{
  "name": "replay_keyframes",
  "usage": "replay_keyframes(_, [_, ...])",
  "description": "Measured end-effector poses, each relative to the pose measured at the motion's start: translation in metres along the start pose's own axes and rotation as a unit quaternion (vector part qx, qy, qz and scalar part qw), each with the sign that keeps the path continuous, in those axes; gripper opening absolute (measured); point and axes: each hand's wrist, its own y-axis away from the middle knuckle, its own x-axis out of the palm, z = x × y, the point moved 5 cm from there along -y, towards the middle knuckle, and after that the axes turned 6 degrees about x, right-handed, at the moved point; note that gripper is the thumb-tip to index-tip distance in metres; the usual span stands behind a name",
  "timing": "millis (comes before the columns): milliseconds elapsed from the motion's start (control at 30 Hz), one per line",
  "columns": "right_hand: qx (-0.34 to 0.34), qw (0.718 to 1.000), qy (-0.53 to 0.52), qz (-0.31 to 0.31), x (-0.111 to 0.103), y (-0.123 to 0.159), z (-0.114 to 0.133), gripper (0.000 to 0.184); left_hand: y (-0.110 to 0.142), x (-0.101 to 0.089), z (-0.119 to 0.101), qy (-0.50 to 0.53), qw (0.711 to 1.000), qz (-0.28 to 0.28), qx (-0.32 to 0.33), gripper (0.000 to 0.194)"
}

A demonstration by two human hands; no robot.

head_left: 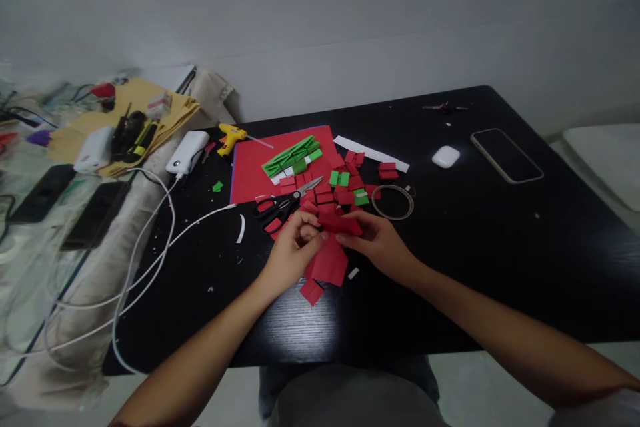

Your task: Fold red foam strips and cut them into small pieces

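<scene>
Red paper in the hands: a small piece [341, 223], right of the scissors [294, 197] and slightly nearer the person; it looks part-folded, though how finished is unclear.
Fingers: left hand [295, 248] and right hand [381, 244] both closed, pinching its opposite ends.
Loose red paper [331, 264]: nearer than the scissors, to their right, larger and less worked.
Small red pieces [344, 196]: many, right of the scissors, apparently cut and folded.
Small green pieces [361, 197]: a few among them, seemingly done likewise.
Green pleated paper [293, 155]: beyond the scissors, already creased.
Red sheet [245, 177]: beyond the scissors too, flat, seemingly unworked.
Joining: cannot tell.
</scene>
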Motion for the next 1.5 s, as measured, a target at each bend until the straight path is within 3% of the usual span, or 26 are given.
replay_keyframes(367, [-0.04, 0.999, -0.036, -0.007, -0.006, -0.005, -0.006, 0.035, 0.0, -0.001, 0.007, 0.005, 0.999, 0.028, -0.041, 0.033])
replay_keyframes(700, [0.076, 0.994, -0.062, 0.04, 0.003, -0.001, -0.011, 0.043, -0.001, -0.004, 0.002, 0.018, 1.0, -0.021, -0.014, 0.039])
replay_keyframes(1100, [0.077, 0.993, -0.094, 0.001, 0.0, 0.001, -0.005, 0.035, -0.001, -0.005, -0.006, 0.0, 1.0, -0.016, 0.024, 0.021])
replay_keyframes(1367, [0.102, 0.984, -0.144, -0.032, -0.005, -0.001, -0.01, 0.033, 0.001, -0.001, -0.005, 0.021, 0.998, 0.055, -0.029, 0.021])
replay_keyframes(1500, [0.095, 0.982, -0.157, -0.033, -0.006, -0.002, -0.01, 0.031, 0.002, 0.0, -0.007, 0.001, 0.998, 0.068, -0.008, 0.02])
